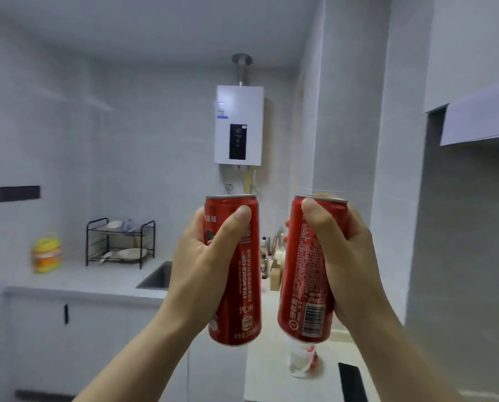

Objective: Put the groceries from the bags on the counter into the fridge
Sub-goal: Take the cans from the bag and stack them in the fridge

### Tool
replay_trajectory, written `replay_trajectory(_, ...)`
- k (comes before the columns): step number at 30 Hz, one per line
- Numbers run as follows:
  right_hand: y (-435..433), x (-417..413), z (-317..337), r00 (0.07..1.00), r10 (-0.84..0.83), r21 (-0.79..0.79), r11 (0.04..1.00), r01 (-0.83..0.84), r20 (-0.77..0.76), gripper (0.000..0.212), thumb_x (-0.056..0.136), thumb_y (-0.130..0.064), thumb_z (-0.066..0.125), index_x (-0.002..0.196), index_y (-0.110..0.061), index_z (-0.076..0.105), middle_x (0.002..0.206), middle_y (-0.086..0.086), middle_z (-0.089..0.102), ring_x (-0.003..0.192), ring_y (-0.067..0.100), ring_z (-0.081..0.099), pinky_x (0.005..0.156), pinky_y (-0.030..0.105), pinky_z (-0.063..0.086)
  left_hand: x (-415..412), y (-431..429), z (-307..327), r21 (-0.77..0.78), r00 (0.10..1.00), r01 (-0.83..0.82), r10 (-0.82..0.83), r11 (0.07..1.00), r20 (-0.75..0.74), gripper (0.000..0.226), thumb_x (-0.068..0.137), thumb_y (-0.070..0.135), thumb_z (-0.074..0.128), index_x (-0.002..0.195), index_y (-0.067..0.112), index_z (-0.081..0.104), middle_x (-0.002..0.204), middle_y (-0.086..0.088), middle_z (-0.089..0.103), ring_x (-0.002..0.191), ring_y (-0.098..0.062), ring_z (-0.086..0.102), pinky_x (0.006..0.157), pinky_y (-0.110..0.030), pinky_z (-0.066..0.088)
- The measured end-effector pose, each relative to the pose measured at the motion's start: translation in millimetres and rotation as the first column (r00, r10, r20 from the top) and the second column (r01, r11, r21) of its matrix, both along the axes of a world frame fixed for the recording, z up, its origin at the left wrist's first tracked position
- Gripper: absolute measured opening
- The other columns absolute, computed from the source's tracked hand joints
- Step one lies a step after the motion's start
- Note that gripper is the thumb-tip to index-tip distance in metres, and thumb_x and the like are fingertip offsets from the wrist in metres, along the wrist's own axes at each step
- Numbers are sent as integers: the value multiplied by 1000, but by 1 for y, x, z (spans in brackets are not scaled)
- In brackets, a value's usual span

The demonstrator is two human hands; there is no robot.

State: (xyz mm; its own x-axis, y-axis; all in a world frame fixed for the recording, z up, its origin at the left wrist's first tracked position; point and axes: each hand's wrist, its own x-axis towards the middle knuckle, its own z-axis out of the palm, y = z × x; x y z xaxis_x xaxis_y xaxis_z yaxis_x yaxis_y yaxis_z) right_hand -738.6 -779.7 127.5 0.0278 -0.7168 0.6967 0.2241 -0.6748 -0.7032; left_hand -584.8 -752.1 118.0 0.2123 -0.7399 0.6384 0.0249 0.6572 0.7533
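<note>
Cans: we held two slim red cola tins upright and side by side, left can (244, 285) and right can (303, 285), raised above the counter (265, 372).
Hands: left hand (204, 265) gripped the left can; right hand (347, 256) gripped the right can.
Handling: we judged them rigid, smooth and probably full; mid-body grasp suited.
Bag (299, 362): white plastic, on the counter, something red inside.
Dish rack (120, 245): held plates.
Fridge: out of view.

A: Where's the camera?
B: Worn on the head, wide-angle, facing forward toward the water heater (239, 125).
A: How near?
B: The left can (248, 285) and right can (303, 271) sit close up; the table (97, 278) farther off.
</note>
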Motion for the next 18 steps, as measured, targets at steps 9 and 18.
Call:
replay_trajectory(9,-40,116,-1,891,452,2,892,-452,-49,33,70,-53,70,94,-31,63,91,10,70,80,27,71,66,37,60,84,33,-3,25,861,-509,509,860,17,49,72,53,63,102,15,58,83,-11,71,68,-22,70,58,-27,55)
replay_trajectory(18,14,229,-21,591,806,55,592,-804,-30,36,65,-56,71,92,-31,64,89,16,69,79,35,69,65,45,61,132,126,-27,82,542,-838,841,539,9,50,64,57,68,97,21,60,85,-10,71,74,-30,71,62,-34,59)
